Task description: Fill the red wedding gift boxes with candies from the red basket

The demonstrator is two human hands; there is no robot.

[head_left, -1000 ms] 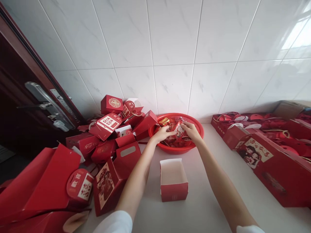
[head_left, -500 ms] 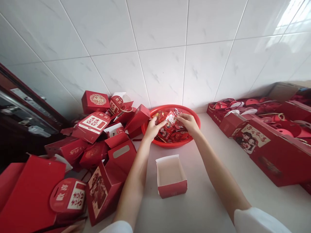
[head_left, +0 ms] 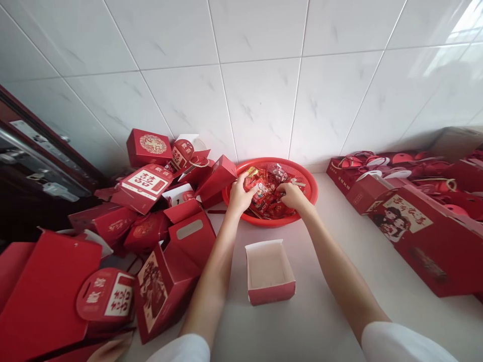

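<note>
A red plastic basket (head_left: 310, 195) holds a heap of shiny wrapped candies (head_left: 268, 206), mostly red with a few gold ones. My left hand (head_left: 240, 197) is at the basket's left side, thumb and fingers closed around a red-and-white wrapped candy (head_left: 261, 190). Over the right part of the heap, my right hand (head_left: 293, 196) has its fingers curled down and pinched among the wrappers; what they grip is hidden. In front of the basket, between my forearms, stands an open red box (head_left: 271, 295) with a pale, bare inside.
Red gift boxes (head_left: 147, 183) lie jumbled on the left, some open. On the right, a large red carton (head_left: 426, 226) stands near rows of red boxes with handles. A tiled wall (head_left: 260, 110) rises behind. Part of another person's hand (head_left: 111, 348) shows at lower left.
My right hand has lowered from the candy near my left fingers into the heap, its fingers now curled. My left hand stays at the basket's left. The view has shifted slightly.
</note>
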